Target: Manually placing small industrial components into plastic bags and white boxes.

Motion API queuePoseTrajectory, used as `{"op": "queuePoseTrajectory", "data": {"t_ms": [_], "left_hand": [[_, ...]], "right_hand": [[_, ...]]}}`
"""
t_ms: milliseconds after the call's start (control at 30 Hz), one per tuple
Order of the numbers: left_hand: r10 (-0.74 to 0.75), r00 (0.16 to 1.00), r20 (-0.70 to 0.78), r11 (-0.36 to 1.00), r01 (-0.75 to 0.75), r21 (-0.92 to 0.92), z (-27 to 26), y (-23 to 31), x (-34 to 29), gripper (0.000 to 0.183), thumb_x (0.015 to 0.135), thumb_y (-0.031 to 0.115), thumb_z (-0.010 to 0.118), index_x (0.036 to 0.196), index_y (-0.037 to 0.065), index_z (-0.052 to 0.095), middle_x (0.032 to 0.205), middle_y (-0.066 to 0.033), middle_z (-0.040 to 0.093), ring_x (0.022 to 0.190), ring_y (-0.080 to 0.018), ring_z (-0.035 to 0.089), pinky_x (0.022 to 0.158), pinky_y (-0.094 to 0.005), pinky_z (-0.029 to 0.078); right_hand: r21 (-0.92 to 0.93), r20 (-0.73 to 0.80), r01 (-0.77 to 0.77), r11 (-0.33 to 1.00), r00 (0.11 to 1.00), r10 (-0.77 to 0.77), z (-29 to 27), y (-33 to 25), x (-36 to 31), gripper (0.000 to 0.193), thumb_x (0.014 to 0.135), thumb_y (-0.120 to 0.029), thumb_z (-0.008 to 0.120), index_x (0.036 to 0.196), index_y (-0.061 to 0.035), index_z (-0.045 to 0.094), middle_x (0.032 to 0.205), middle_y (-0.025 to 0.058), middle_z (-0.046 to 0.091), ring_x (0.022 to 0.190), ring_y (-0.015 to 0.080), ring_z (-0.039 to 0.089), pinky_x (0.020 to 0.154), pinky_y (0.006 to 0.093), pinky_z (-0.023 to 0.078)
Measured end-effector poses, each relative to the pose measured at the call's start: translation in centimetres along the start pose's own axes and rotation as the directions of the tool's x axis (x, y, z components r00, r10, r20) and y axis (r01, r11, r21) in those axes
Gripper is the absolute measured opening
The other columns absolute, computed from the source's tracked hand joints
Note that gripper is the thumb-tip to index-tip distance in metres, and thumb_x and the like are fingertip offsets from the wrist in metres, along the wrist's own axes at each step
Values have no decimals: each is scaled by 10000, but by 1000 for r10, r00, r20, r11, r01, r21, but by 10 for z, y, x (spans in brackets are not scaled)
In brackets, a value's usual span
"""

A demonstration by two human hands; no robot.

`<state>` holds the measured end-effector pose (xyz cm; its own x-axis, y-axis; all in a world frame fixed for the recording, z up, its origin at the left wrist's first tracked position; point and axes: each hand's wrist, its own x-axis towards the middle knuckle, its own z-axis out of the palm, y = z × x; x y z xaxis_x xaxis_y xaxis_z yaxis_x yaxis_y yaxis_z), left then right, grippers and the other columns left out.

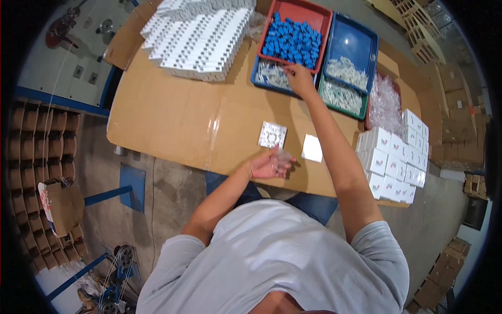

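Hands point(269, 165): two
Blue trays point(349, 37): two
Red trays point(306, 11): two
Green tray point(342, 112): one
Patterned square point(272, 135): one
Plain white square point(312, 148): one
White boxes point(377, 160): over a dozen
Blue pieces point(293, 39): dozens
White pieces point(346, 71): dozens

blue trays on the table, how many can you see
2: the left blue tray, partly under the red tray, where the right hand reaches; and the right blue tray, overlapping the green tray. More may be hidden underneath.

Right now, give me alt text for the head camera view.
A person's right hand reaches to a blue tray of white pieces by a red tray of blue parts; the left hand holds clear plastic near a patterned square. White boxes stand stacked at right.
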<state>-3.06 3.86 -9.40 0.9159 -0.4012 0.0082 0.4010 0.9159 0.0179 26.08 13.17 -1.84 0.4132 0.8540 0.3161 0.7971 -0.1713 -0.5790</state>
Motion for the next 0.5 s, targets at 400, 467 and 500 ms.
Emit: {"op": "queuePoseTrajectory", "data": {"t_ms": [400, 467, 500], "left_hand": [[145, 978, -148, 989, -136, 66, 20, 3, -4, 795, 966, 676, 499, 1388, 3, 540, 1184, -123, 652, 1055, -280, 650, 1044, -465, 481], [132, 985, -114, 990, -126, 58, 16, 0, -4, 795, 973, 671, 489, 1401, 2, 528, 1206, -131, 653, 1107, -298, 644, 1064, -478, 475], [146, 982, -124, 987, -137, 81, 18, 0, -4, 780, 976, 668, 488, 1391, 8, 535, 1203, -130, 655, 1116, -299, 641, 1059, -474, 479]], "right_hand": [[468, 489, -538, 701, 818, 302, -83, -78, -194, 85, 896, -67, 747, 972, -33, 731, 794, -6, 665, 698, 42, 576, 611, 223, 464], [492, 415, -413, 767, 885, 211, -82, -84, -208, 101, 891, -56, 744, 987, -28, 729, 785, 3, 671, 659, 63, 583, 594, 247, 466], [491, 381, -374, 787, 904, 192, -81, -87, -211, 106, 888, -57, 743, 989, -25, 729, 786, 10, 677, 659, 73, 590, 598, 257, 468]]}}
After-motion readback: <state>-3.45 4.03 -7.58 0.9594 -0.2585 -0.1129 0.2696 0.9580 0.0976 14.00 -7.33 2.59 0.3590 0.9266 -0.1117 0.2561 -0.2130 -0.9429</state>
